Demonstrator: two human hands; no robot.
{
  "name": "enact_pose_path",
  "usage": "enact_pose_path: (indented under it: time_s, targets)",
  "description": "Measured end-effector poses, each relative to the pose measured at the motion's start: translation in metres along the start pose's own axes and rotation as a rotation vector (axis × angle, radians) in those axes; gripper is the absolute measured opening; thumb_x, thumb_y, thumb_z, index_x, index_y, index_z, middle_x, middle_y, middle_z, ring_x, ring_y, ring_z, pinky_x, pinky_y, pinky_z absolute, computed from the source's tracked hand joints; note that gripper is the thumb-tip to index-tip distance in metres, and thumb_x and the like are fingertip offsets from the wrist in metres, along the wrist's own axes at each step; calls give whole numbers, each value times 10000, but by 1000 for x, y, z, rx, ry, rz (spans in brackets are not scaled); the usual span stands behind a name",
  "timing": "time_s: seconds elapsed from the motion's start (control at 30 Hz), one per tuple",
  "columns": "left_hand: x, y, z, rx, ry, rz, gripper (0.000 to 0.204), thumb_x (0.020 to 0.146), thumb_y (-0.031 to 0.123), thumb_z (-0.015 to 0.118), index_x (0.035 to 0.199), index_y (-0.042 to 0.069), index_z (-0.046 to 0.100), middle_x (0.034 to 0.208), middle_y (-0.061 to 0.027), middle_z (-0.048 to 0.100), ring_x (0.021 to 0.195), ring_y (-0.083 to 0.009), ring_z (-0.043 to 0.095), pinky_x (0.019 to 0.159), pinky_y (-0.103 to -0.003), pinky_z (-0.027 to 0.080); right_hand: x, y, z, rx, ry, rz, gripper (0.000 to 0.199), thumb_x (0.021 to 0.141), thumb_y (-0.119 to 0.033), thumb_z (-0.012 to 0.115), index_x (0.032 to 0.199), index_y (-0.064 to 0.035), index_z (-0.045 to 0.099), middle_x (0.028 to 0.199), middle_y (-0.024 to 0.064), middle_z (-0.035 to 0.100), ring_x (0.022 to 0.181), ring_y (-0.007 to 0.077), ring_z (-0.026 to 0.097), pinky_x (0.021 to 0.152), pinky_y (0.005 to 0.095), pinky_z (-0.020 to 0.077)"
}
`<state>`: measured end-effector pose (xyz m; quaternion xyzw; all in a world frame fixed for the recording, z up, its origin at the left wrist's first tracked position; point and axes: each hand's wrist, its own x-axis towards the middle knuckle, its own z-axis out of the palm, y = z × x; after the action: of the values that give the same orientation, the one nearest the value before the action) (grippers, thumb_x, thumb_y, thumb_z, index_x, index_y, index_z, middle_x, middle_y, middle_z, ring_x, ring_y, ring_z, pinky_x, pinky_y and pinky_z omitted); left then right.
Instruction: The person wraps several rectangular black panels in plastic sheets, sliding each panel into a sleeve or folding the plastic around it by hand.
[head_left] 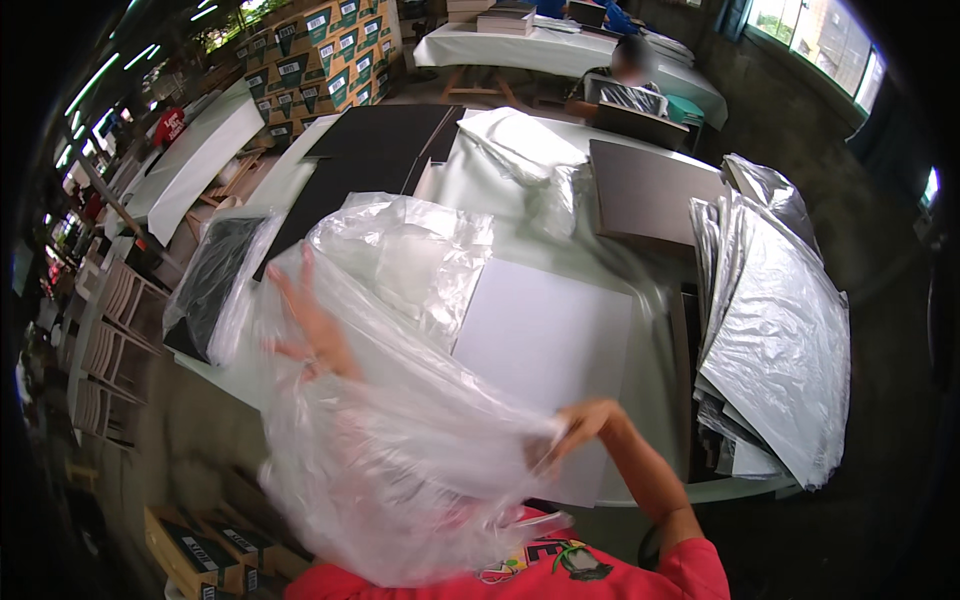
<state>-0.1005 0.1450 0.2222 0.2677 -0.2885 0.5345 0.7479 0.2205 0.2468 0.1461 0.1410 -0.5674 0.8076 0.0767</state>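
Note:
A large clear plastic bag [390, 430] hangs in front of my body, blurred in places by motion. My left hand [312, 325] shows through the film, its fingers spread, and seems to be inside the bag. At the bag's right edge, my right hand [575, 430] grips the film with bent fingers. Beneath and beyond the bag, a white rectangular sheet or board [545, 335] lies flat on the table, partly covered by it. More clear plastic bags [420, 255] lie flat just beyond my left hand.
On the right stands a stack of plastic-wrapped boards [775, 335]. Dark boards [370, 150] lie at the far left, a brown-grey board stack [650, 190] at the far right. A wrapped black panel [225, 270] sits at the left edge. Another person [630, 80] sits beyond the table [525, 225].

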Motion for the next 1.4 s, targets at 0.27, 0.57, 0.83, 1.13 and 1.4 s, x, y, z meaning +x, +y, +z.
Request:
enact_pose_path:
  time_s: [0.27,0.57,0.83,1.13,1.4]
  targets:
    - [-40,-129,6,511,164,-1085,612,915,255,467,1440,226,153,1319,-4,485,975,-154,599,773,-307,483,-96,-19,3,-58,733,-320,320,751,-224,704,988,-25,624,890,111,633,909,222,597,823,378,458]
    - [17,-43,38,227,-107,14,562,921,229,455,1426,200,210,1291,-19,506,981,-148,595,759,-291,487,-111,-13,32,144,730,-340,581,632,-329,820,1027,37,602,910,66,644,842,123,595,736,268,491]
    - [64,-63,21,-136,-294,119,521,927,207,445,1413,176,260,1265,-32,525,986,-143,591,747,-277,491,-87,-17,72,-233,201,539,547,732,-328,762,1077,59,588,997,139,649,932,190,586,797,326,492]
    - [28,-81,-8,-380,-194,-11,466,924,167,444,1379,132,352,1236,-78,541,1016,-155,576,794,-298,490,-101,-22,21,-258,203,9,326,855,-307,629,964,-1,625,909,111,642,853,184,586,743,347,482]
    - [-12,-143,-49,331,-11,-1463,704,821,85,608,1412,39,229,1420,-123,318,1176,-252,484,915,-340,454,-87,-110,-6,185,773,-986,439,905,-366,507,1122,14,536,1022,106,601,892,234,600,846,359,471]
